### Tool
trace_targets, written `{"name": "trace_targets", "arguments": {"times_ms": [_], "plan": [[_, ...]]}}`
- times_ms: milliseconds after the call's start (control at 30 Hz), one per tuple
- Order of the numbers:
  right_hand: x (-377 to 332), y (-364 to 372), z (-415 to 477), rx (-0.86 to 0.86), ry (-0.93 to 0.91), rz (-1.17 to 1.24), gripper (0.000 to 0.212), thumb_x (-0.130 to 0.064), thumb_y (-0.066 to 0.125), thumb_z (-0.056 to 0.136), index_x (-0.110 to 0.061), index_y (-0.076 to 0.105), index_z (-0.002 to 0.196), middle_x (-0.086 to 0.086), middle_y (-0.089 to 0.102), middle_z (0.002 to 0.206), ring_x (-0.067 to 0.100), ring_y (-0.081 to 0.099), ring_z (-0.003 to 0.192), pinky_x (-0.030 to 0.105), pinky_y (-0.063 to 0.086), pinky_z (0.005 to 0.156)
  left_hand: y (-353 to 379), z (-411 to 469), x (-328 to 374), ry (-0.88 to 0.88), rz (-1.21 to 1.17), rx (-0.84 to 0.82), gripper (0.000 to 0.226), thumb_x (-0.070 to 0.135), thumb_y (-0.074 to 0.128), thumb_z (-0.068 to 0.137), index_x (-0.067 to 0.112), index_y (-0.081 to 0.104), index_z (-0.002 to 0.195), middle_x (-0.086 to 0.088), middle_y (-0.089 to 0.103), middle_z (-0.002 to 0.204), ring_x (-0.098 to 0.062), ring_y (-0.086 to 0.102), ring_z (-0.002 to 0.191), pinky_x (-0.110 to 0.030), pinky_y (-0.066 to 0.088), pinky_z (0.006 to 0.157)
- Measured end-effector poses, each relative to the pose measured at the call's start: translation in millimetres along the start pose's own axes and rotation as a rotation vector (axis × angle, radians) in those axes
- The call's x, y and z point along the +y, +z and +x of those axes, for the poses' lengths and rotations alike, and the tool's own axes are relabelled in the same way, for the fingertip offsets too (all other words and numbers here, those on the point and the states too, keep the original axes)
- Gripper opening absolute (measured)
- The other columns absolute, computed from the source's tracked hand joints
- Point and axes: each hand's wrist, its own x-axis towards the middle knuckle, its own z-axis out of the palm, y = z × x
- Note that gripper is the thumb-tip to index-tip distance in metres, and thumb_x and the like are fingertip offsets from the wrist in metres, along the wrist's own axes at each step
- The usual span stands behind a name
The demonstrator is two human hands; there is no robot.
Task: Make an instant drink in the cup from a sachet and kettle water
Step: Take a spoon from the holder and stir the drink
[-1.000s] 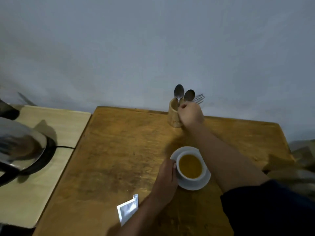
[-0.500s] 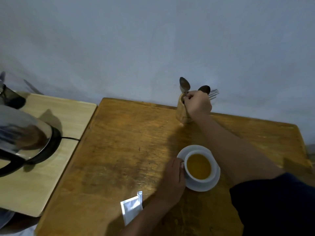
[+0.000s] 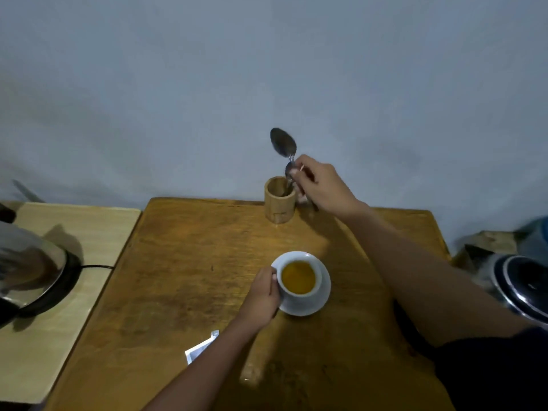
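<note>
Head view: a worn wooden table (image 3: 184, 280) stands against a plain grey wall (image 3: 267, 69). The left hand (image 3: 262, 295) grips the white cup (image 3: 299, 280) on its saucer (image 3: 324, 295); the right hand (image 3: 323, 185) pinches a spoon (image 3: 283, 143) above the wooden holder (image 3: 279, 204). The sachet (image 3: 200, 348) lies near the front edge.

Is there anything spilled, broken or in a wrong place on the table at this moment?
Nothing stands out. The white cup of orange-brown drink sits upright on its white saucer, steadied by the left hand, with no spill visible on the brown wooden table. The right hand holds a metal spoon above the wooden holder.
</note>
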Motion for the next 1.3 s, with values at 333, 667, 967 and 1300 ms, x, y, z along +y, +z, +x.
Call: {"name": "trace_targets", "arguments": {"times_ms": [333,667,967,1300], "plan": [[4,-28,-81,-0.655,0.252,-0.426,0.018,-0.007,0.05,0.074,-0.005,0.068,0.076,0.007,0.059,0.064,0.016,0.049,0.054,0.022,0.038,0.051,6,1,4,-0.062,-0.007,0.043,0.016,0.016,0.034,0.097,0.014,0.048,0.088,-0.005,0.053,0.091,-0.018,0.049,0.085,-0.026,0.033,0.069],[22,16,-109,-0.366,0.17,-0.564,0.016,-0.006,0.057,0.082,-0.012,0.068,0.072,0.008,0.064,0.082,0.026,0.065,0.077,0.029,0.045,0.057,3,-1,7,-0.068,0.022,0.043,0.018,0.016,0.035,0.097,0.012,0.048,0.086,-0.008,0.053,0.091,-0.021,0.048,0.085,-0.027,0.032,0.073],[27,20,-111,0.027,0.357,0.164,0.006,0.0,0.071,0.077,-0.005,0.07,0.074,0.009,0.07,0.068,0.003,0.065,0.049,0.012,0.052,0.049,2,1,8,-0.091,0.044,0.027,0.021,0.017,0.035,0.097,0.008,0.053,0.092,-0.009,0.054,0.091,-0.021,0.048,0.081,-0.028,0.033,0.068],[9,20,-108,-0.306,0.199,-0.158,0.012,-0.019,0.058,0.091,-0.011,0.066,0.094,0.006,0.07,0.089,0.01,0.059,0.073,0.018,0.041,0.058,0,2,9,-0.146,0.064,-0.004,0.027,0.023,0.035,0.096,0.005,0.055,0.099,-0.011,0.057,0.093,-0.021,0.049,0.08,-0.033,0.039,0.069]]}}
